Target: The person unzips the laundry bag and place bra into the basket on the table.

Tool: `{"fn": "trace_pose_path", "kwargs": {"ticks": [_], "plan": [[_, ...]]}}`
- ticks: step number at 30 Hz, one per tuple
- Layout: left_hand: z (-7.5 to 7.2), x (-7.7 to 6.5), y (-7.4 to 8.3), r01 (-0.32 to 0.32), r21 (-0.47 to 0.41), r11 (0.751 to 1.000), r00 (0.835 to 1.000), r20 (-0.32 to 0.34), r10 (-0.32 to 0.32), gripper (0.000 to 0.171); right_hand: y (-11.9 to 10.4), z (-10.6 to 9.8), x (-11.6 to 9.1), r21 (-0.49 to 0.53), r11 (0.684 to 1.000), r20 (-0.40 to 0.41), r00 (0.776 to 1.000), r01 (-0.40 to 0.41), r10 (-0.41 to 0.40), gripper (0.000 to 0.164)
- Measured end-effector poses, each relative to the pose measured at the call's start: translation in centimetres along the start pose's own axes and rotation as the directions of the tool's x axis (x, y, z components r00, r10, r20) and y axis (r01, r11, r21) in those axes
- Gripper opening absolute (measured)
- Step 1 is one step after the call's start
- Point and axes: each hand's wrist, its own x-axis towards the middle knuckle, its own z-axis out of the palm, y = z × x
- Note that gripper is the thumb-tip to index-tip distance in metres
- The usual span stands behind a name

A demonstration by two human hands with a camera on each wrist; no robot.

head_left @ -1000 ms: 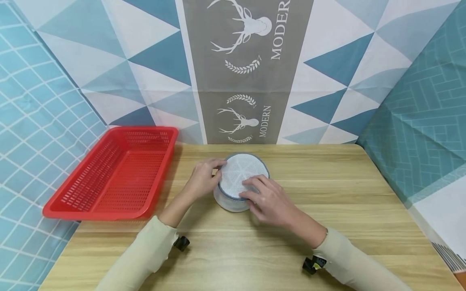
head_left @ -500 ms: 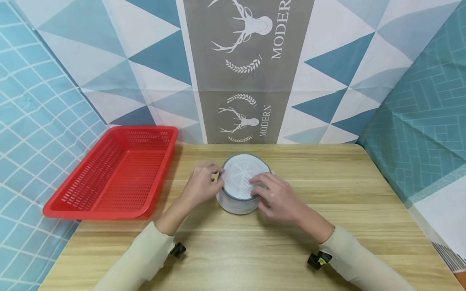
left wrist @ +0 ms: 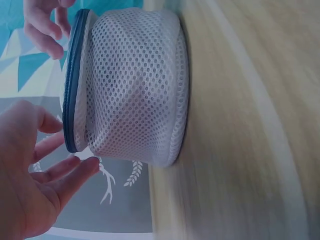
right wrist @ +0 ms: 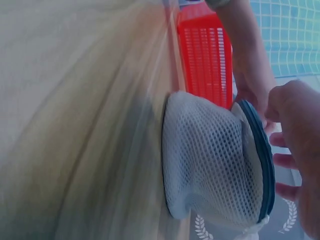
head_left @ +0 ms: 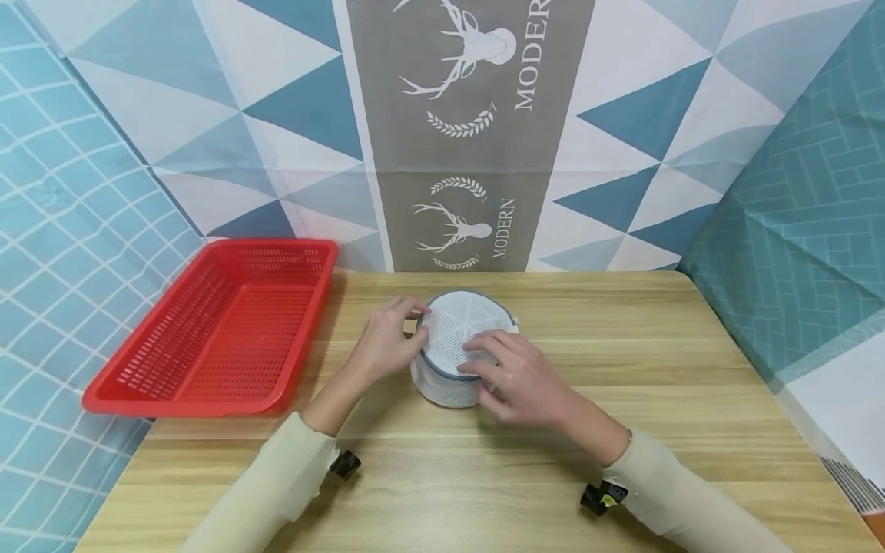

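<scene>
Against the frame half a second earlier, the right hand has slid its fingers toward nine o'clock over the top of the round white mesh bag with a blue zipped rim, and the left hand's fingertips have edged toward twelve. The bag stands upright near the twelve-o'clock edge of the pale wood-grain table, whose surface runs broadly from two round to six, while the red perforated plastic basket sits at nine. The left hand, loosely spread, touches the rim at nine; the right, fingers apart, is at four.
</scene>
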Motion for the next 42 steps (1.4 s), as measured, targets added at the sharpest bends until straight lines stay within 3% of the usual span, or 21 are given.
{"fn": "trace_pose_path", "kwargs": {"ticks": [4,10,21,34,42], "plan": [[0.1,0.6,0.0,0.007,-0.027,1.000,0.999,0.033,-0.006,0.035,-0.5,0.3,0.2,-0.046,0.999,0.020,1.000,0.004,-0.003,0.028],[0.2,0.6,-0.3,0.022,-0.038,0.999,0.997,0.070,-0.019,0.034,-0.7,0.6,0.0,-0.067,0.998,0.034,0.999,-0.012,0.014,0.025],[-0.2,-0.2,-0.1,0.039,-0.016,0.999,0.997,0.063,-0.038,0.031,0.3,0.9,-0.7,0.003,1.000,-0.037,0.999,0.004,-0.004,0.024],[-0.3,-2.0,0.2,0.081,-0.051,0.995,0.996,0.034,-0.079,0.026,2.2,0.7,-1.9,0.005,1.000,-0.071,0.997,-0.022,0.022,0.023],[-0.3,-1.3,0.5,0.108,-0.009,0.994,0.994,0.017,-0.108,0.032,1.5,0.4,-0.9,-0.007,1.000,-0.087,0.996,-0.001,0.000,0.024]]}}
